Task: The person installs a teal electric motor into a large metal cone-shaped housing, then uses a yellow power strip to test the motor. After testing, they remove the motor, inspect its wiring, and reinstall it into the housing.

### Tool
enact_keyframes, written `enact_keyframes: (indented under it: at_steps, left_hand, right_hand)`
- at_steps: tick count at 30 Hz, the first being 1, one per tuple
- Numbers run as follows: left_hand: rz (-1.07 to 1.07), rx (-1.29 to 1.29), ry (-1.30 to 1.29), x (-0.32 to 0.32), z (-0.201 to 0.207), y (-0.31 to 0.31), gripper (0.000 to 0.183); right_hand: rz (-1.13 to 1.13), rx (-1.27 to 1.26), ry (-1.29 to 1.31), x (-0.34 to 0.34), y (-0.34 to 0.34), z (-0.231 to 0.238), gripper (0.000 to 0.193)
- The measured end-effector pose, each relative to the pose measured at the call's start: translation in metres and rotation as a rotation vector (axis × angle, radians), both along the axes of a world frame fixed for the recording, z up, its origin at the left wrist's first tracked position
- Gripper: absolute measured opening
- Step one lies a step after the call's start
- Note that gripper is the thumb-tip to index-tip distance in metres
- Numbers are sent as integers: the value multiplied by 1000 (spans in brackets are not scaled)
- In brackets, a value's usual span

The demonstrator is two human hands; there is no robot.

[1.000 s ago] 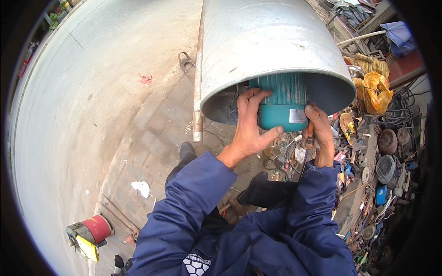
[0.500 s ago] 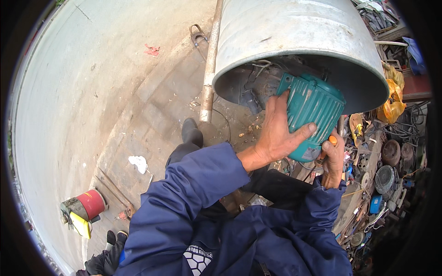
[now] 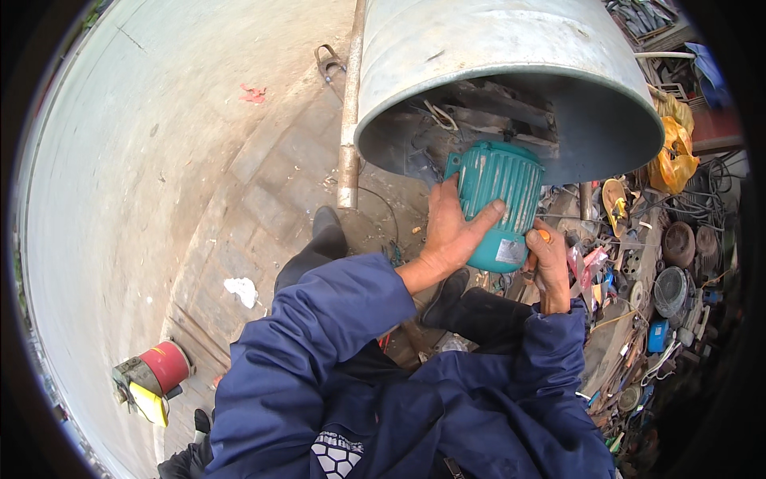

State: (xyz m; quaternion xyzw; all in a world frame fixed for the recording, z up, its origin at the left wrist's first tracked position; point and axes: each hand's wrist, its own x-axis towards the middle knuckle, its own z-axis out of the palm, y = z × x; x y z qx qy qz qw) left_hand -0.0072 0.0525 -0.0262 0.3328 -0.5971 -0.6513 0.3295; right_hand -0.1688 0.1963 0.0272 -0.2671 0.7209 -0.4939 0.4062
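Note:
A green electric motor [image 3: 511,188] with a finned body stands out of the open mouth of a large grey metal drum [image 3: 511,44]. My left hand [image 3: 453,231] grips its left side, thumb laid over the fins and the other fingers partly hidden along the edge. By the motor's lower right end, my right hand [image 3: 550,263] is closed on an orange-handled tool [image 3: 545,235]. Only the end of that handle shows, so its exact kind is hidden. The motor's smooth end cover, with a pale label, points toward me.
A rusty pipe [image 3: 349,152] lies left of the drum. Scrap parts, cables and a yellow plastic bag [image 3: 677,160] crowd the right side. A red cylindrical machine part [image 3: 166,367] sits at lower left, near another person's foot [image 3: 202,421]. My boot [image 3: 327,231] is beside the pipe.
The motor has shifted left and turned more upright in view, with both my hands moving along with it. The drum also appears slightly farther left. My hold on motor and tool continues.

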Motion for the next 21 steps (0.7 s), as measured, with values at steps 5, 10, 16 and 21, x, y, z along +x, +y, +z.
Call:
enact_keyframes:
  at_steps: [5,10,16,21]
  left_hand:
    - [70,62,81,-7,-4,-1,88]
    - [35,-15,-113,0,6,-11,87]
    - [22,-1,-54,-4,2,-25,87]
    - [42,49,36,-3,-9,-25,76]
  right_hand:
    - [13,-45,-69,0,-5,-7,68]
    - [22,-17,-79,7,-5,-16,67]
    - [-43,8,-90,12,-15,-25,64]
    - [-89,-10,-81,14,-18,-24,59]
